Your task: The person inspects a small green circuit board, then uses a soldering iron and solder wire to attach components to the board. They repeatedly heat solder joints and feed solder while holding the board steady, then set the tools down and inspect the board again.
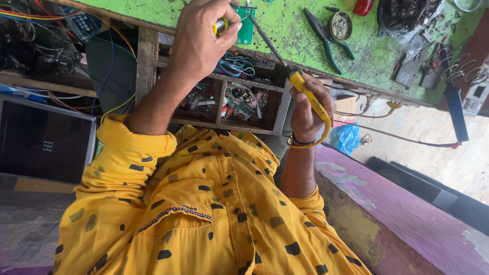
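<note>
Right hand (305, 109) is seen closed tight around the yellow handle of a soldering iron (301, 85), and the iron's long metal tip is pointed toward 11 o'clock, up to a small green circuit board (246, 28) on the green table top (290, 30). Left hand (201, 38) is found at 9 o'clock of that board, with its fingers pinched together on a small yellow thing (220, 25) that is mostly hidden. Green-handled pliers (328, 40) and a round tin (340, 25) are laid at 3 o'clock of the board, and a wooden box of small parts (229, 104) is seen at 6 o'clock of it.
</note>
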`<state>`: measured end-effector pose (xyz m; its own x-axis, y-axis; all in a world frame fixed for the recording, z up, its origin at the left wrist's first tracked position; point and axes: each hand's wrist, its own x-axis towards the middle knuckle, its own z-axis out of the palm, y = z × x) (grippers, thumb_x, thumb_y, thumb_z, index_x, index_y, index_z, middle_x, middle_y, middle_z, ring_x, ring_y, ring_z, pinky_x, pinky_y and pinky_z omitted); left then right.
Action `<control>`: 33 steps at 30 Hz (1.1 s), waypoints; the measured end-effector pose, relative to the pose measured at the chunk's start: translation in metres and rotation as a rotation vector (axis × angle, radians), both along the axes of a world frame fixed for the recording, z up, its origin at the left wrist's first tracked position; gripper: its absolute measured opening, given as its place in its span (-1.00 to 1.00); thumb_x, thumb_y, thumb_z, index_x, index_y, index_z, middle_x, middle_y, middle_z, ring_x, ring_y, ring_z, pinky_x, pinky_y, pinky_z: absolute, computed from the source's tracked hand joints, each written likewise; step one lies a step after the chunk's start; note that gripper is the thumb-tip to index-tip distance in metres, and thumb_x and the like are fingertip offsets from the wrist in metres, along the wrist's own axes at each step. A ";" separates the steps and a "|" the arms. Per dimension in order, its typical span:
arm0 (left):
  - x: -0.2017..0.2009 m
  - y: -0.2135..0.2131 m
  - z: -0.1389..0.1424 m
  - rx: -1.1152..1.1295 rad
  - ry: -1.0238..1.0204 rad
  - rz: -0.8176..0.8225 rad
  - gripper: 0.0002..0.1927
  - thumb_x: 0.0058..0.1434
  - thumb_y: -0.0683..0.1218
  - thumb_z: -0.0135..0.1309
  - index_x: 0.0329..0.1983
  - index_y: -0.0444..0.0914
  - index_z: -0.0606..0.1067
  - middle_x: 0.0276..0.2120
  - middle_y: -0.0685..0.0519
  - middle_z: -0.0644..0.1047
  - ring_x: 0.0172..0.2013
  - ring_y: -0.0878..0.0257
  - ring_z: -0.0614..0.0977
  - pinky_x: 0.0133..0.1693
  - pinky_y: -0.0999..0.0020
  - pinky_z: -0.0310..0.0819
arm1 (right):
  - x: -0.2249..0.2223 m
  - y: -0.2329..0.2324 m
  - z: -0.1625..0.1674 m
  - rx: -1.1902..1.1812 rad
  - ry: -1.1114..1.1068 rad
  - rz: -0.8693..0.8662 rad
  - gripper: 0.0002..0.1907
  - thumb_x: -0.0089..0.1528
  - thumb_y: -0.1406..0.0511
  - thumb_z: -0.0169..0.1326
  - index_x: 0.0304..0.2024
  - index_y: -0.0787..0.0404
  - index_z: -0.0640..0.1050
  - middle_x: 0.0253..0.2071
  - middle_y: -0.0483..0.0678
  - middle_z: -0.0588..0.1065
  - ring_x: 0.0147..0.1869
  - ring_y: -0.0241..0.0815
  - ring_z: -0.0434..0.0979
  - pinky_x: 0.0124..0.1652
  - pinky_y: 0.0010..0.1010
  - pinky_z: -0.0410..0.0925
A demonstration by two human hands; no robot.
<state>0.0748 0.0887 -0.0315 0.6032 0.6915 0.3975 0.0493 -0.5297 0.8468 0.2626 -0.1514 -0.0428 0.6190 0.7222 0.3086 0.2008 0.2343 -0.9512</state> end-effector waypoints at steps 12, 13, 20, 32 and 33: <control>0.004 0.000 -0.004 0.046 -0.025 0.008 -0.87 0.35 -0.28 0.32 -0.20 -0.32 0.55 -0.07 -0.06 0.62 -0.15 0.17 0.66 -0.11 0.22 0.57 | 0.000 -0.006 -0.011 -0.003 -0.007 -0.038 -0.64 0.35 0.23 0.28 0.02 0.39 0.53 -0.02 0.15 0.56 -0.12 -0.06 0.66 -0.05 -0.32 0.55; 0.004 -0.001 -0.004 0.033 -0.025 0.007 -0.87 0.35 -0.28 0.32 -0.19 -0.32 0.55 -0.06 -0.06 0.62 -0.14 0.16 0.67 -0.11 0.22 0.57 | -0.001 -0.006 -0.011 -0.017 -0.003 -0.042 -0.63 0.34 0.23 0.28 0.02 0.39 0.53 -0.01 0.16 0.57 -0.12 -0.06 0.66 -0.05 -0.32 0.55; 0.001 -0.001 -0.003 0.082 -0.051 0.018 -0.85 0.28 -0.34 0.27 -0.19 -0.32 0.53 -0.04 -0.07 0.62 -0.05 0.11 0.67 -0.03 0.17 0.56 | -0.003 -0.003 -0.006 -0.018 0.009 -0.043 -0.65 0.33 0.25 0.27 0.01 0.40 0.54 0.00 0.18 0.58 -0.11 -0.06 0.66 -0.06 -0.33 0.56; -0.008 -0.005 0.001 0.092 -0.078 0.087 -0.88 0.40 -0.28 0.28 -0.16 -0.33 0.52 -0.22 -0.04 0.55 -0.21 0.19 0.59 -0.20 0.25 0.49 | -0.003 -0.010 -0.001 -0.010 -0.060 -0.106 -0.67 0.36 0.24 0.20 0.00 0.40 0.54 -0.01 0.19 0.59 -0.07 -0.05 0.68 -0.10 -0.36 0.56; -0.011 -0.007 0.004 0.098 -0.108 0.107 -0.90 0.42 -0.29 0.23 -0.13 -0.32 0.51 -0.18 -0.03 0.56 -0.18 0.22 0.60 -0.17 0.30 0.52 | -0.002 -0.011 -0.001 0.029 -0.052 -0.115 -0.67 0.36 0.24 0.20 0.01 0.40 0.54 -0.01 0.19 0.59 -0.11 -0.07 0.66 -0.13 -0.39 0.54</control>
